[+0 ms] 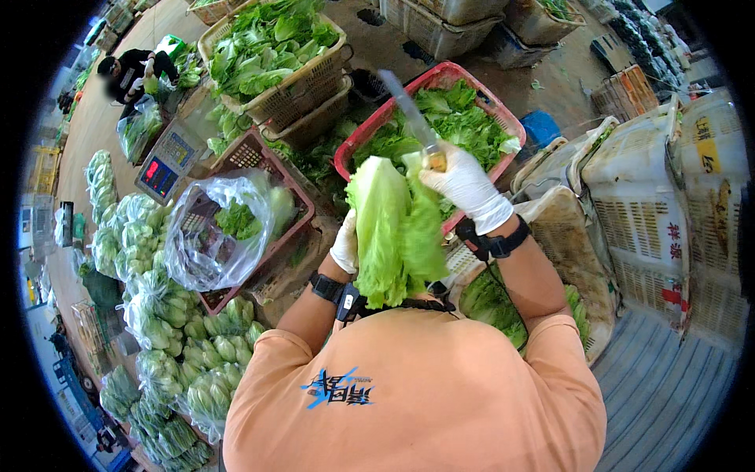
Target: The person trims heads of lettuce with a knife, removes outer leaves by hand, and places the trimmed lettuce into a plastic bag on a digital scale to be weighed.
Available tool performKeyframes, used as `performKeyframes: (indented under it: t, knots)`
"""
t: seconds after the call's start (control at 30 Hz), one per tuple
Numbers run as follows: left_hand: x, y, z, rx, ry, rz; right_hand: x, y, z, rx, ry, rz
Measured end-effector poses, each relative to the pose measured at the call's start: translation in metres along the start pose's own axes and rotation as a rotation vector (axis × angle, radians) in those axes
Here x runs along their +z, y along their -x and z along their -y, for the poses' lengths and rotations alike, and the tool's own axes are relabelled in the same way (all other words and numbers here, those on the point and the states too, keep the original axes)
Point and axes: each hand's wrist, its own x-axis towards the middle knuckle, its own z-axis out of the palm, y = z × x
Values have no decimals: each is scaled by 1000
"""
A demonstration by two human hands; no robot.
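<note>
My gloved left hand (345,242) grips a long pale-green lettuce head (381,220) from its left side, held upright in front of my chest. My gloved right hand (456,177) is closed on the yellow handle of a knife (405,105), its blade pointing up and away to the left. Loose, slightly blurred leaves (421,228) hang at the lettuce's right side, just below my right hand; whether my fingers touch them I cannot tell. Beyond both hands sits a red crate (511,126) of leafy greens (448,110).
A maroon crate (296,189) with a plastic bag (197,252) lies left beside a scale (167,161), near bagged greens (157,315). Stacked crates (283,110) of lettuce stand ahead; white baskets (629,212) stand right. A co-worker (130,75) crouches at the upper left.
</note>
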Motion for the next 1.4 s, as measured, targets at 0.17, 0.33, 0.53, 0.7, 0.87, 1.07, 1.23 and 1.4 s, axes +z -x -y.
performKeyframes:
  t: [0.17,0.33,0.53,0.7,0.87,1.07,1.23,1.4]
  knots:
    - [17,7,-2,136,89,-115,-42,-25,-27,10,372,-463]
    - [22,7,-8,185,14,-199,-13,-3,-52,7,-64,-135]
    - [60,21,8,308,-109,-19,35,33,-43,18,-332,62]
    - [34,37,39,121,-211,-101,47,55,-37,-52,-414,117]
    - [53,51,47,392,-339,-161,50,56,-59,-62,-534,161]
    - [4,115,-10,774,123,-250,52,64,-30,-71,-456,-1]
    - [-71,153,-128,1004,324,-563,58,67,-49,80,-422,-107]
    - [-212,153,-207,1059,429,-752,106,49,-34,195,-385,-141]
